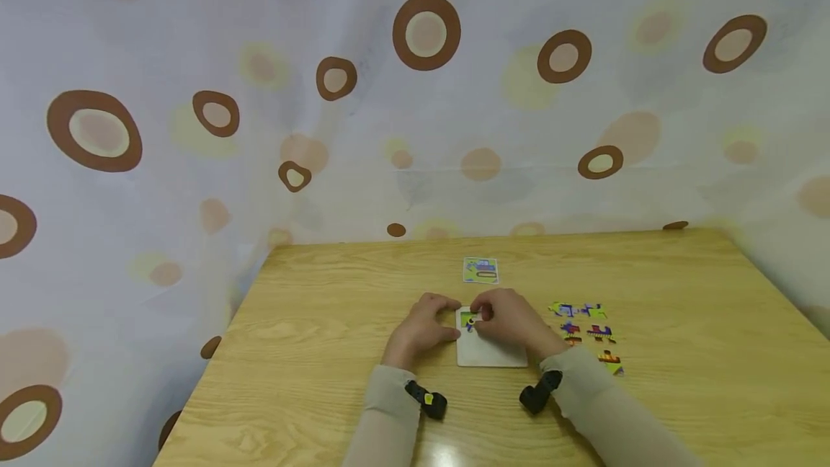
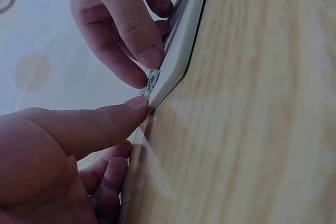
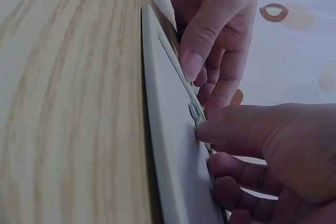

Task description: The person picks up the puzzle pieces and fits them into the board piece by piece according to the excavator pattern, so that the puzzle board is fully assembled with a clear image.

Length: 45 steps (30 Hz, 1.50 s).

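A white, shallow puzzle tray (image 1: 491, 356) lies flat on the wooden table. At its upper left corner sits a small green puzzle piece (image 1: 466, 318) with a printed figure, partly covered by fingers. My left hand (image 1: 421, 326) holds the tray's left edge, thumb on the rim and index finger at the top corner. From the right, my right hand (image 1: 509, 317) pinches a puzzle piece (image 2: 153, 80) against the tray's upper part; its edge also shows in the right wrist view (image 3: 197, 112). Whether these are one piece or two joined pieces, I cannot tell.
Several loose colourful puzzle pieces (image 1: 596, 334) lie to the right of the tray, some near my right forearm. Beyond the tray is a small picture card (image 1: 481, 270). A patterned cloth (image 1: 480, 107) hangs behind the wooden table (image 1: 311, 352).
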{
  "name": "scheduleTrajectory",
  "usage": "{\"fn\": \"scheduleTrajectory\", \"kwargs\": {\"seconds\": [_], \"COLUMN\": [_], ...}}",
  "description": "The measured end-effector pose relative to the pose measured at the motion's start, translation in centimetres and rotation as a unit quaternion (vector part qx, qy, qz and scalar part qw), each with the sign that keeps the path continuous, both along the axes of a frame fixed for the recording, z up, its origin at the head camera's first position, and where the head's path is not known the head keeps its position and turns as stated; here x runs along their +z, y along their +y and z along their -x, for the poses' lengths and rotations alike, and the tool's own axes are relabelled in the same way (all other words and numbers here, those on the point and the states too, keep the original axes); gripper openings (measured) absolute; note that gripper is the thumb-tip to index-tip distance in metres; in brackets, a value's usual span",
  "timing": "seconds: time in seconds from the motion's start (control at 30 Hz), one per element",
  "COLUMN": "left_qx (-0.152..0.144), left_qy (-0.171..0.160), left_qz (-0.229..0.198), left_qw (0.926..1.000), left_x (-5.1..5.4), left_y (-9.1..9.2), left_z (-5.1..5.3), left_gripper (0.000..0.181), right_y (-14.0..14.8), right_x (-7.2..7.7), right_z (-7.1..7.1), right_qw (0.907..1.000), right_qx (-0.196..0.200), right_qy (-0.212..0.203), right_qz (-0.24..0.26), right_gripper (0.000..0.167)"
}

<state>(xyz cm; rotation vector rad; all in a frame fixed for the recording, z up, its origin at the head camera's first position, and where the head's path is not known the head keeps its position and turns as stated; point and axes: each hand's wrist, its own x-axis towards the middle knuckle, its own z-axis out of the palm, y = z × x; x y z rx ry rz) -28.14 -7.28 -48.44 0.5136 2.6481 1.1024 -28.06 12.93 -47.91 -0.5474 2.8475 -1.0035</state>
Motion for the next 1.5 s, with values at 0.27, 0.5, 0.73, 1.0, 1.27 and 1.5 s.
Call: {"fn": "scheduleTrajectory", "kwargs": {"seconds": [0.27,0.5,0.73,1.0,1.27,1.5], "left_qx": [-0.002,0.001,-0.003,0.006,0.006,0.003], "left_qy": [0.0,-0.014,-0.006,-0.003,-0.005,-0.001], "left_qz": [-0.011,-0.013,-0.024,-0.015,-0.016,-0.016], "left_qw": [0.9999,0.9998,0.9997,0.9999,0.9998,0.9999], "left_x": [0.1,-0.2,-0.1,-0.1,0.0,-0.1], "left_y": [-0.1,-0.1,0.2,0.2,0.0,0.0], "left_z": [0.0,-0.1,-0.4,-0.4,-0.5,-0.5], "left_gripper": [0.045,0.044,0.044,0.045,0.044,0.044], "right_y": [-0.4,0.2,2.7,5.4,8.3,10.4], "right_x": [0.2,0.7,1.7,2.7,3.3,3.6], "right_z": [-0.1,-0.7,-1.8,-2.3,-3.0,-3.3], "right_qw": [0.9999,0.9999,0.9998,0.9992,0.9976,0.9962], "right_qx": [-0.011,-0.006,-0.011,-0.014,-0.02,-0.03], "right_qy": [0.0,0.003,0.006,0.027,0.064,0.08], "right_qz": [-0.006,-0.009,0.014,0.027,0.016,0.012], "right_gripper": [0.02,0.023,0.024,0.024,0.022,0.02]}}
